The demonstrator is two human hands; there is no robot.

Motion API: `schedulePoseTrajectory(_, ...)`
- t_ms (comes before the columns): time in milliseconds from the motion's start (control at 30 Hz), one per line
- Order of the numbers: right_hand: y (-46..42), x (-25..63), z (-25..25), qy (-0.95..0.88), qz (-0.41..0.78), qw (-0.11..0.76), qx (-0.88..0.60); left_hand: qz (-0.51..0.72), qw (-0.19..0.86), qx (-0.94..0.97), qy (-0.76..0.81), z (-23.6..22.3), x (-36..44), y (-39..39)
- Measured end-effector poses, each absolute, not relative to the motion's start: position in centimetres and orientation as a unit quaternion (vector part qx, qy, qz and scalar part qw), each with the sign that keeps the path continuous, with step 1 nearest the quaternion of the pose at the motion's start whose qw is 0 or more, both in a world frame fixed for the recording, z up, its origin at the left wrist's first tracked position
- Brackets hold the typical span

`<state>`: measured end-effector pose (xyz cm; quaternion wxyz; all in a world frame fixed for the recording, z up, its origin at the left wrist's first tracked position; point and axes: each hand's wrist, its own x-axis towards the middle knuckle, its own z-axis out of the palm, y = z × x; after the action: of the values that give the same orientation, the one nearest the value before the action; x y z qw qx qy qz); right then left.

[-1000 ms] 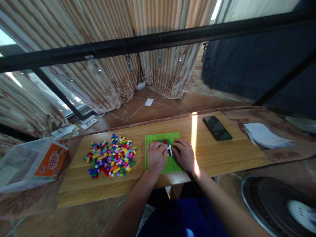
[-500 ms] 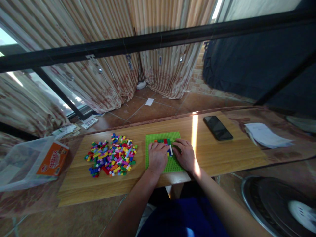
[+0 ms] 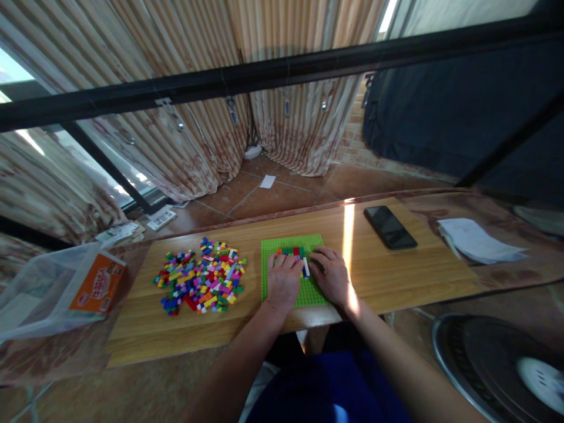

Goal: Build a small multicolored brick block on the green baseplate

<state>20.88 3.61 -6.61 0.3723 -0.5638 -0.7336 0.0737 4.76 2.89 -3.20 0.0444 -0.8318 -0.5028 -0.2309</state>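
A green baseplate lies on the wooden board, with several coloured bricks set on its middle: red and green ones at the back, a white brick standing out at the right. Over the left side of these bricks rests my left hand, its fingers curled and close together. Its fingertips hide whatever they press or grip. My right hand sits on the plate's right side, just right of the white brick. Its thumb and bent fingers are apart, and no brick shows between them.
Left of the plate spreads a pile of loose coloured bricks. A clear plastic bin with an orange label stands farther left. On the right lie a black phone and white papers. A dark metal rail crosses beyond the board.
Both hands stay in nearly the same place on the plate. My left fingers shift very slightly over the bricks; the whole view moves a touch.
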Motion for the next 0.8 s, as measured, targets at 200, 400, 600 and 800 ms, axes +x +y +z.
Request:
schedulePoseTrajectory(200, 3.6, 20.8, -6.7, -0.732, 0.070, 0.367, -0.570, -0.248, 0.055, -0.823, -0.509, -4.1, 4.7, 2.3)
schedulePoseTrajectory(400, 3.5, 20.8, -6.4, -0.733, 0.067, 0.364, -0.570, -0.233, 0.052, -0.814, -0.529, -4.3, 4.8, 1.6)
schedulePoseTrajectory(600, 3.5, 20.7, -6.3, -0.732, 0.069, 0.366, -0.571, -0.221, 0.042, -0.812, -0.538, -4.0, 4.8, 1.5)
schedulePoseTrajectory(800, 3.5, 20.8, -6.5, -0.731, 0.078, 0.367, -0.569, -0.205, 0.036, -0.812, -0.545, -4.1, 4.9, 1.2)
